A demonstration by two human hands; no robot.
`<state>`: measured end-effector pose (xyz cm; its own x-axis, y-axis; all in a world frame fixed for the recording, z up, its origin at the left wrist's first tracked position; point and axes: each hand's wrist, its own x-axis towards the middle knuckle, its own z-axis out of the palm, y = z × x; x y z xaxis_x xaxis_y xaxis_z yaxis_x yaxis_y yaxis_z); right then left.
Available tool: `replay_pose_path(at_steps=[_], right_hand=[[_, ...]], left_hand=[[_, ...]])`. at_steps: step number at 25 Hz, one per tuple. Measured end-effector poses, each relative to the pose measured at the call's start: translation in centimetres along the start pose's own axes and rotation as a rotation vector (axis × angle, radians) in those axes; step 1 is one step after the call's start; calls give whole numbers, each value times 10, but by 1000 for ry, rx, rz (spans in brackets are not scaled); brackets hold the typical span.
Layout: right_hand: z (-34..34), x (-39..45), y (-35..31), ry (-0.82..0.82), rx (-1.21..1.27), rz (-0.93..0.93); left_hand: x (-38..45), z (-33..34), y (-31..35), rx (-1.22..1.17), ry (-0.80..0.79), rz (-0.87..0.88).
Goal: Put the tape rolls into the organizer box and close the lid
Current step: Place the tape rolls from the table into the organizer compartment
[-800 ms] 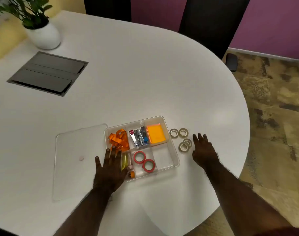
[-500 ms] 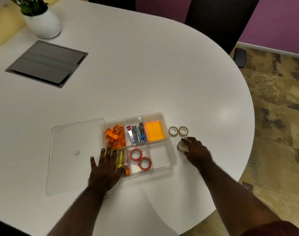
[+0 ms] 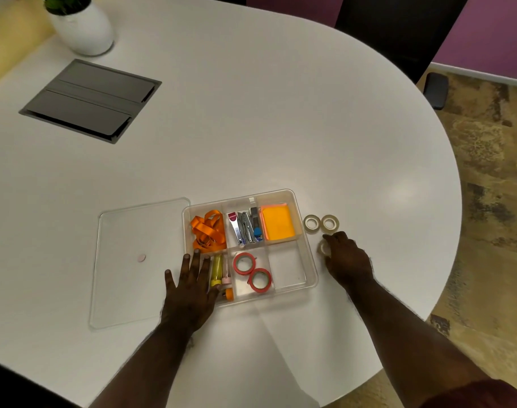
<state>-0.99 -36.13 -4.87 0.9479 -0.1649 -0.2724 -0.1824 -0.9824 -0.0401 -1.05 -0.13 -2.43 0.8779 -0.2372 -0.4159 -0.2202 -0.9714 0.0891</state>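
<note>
The right hand (image 3: 347,260) is curled over a pale translucent tape roll (image 3: 324,248) lying just right of the clear plastic compartmented organizer box (image 3: 311,278); fingertips touch the roll, but whether it is gripped cannot be told. The left hand (image 3: 189,290) lies flat and spread, palm down, on the box's near left corner, holding nothing. Two more pale translucent tape rolls (image 3: 321,223) sit side by side beyond the right hand, just right of the box. Inside the box, two red tape rolls (image 3: 253,271) occupy the near middle compartment; the near right compartment is vacant. The clear flat lid (image 3: 133,260) lies left of the box on the white worktop (image 3: 251,128).

Risk: a thin roll pinched by its edge may slip, roll and leave the worktop's rim. If the left hand relaxes, the light box may slide when loaded.
</note>
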Motion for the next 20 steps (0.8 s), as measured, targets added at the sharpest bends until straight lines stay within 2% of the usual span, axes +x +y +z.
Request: replay_pose_path(at_steps=[4,7,10,14,17,20], right_hand=[[-21,6,-8,162,324,29],[-39,6,-32,216,405,-166],[-34,-5,-67,96,253,-352],[-12,-6,-103,-63,125,-189],[-1,-1,-117,-123,215,-110],[2,1,-117,-144,271,-107]], left_hand=[[-1,1,3,34,10,-21],[-1,4,4,27,33,5],[-1,7,6,1,33,19],[0,5,8,-21,32,17],[1,7,7,-34,29,14],[2,7,7,-53,32,11]])
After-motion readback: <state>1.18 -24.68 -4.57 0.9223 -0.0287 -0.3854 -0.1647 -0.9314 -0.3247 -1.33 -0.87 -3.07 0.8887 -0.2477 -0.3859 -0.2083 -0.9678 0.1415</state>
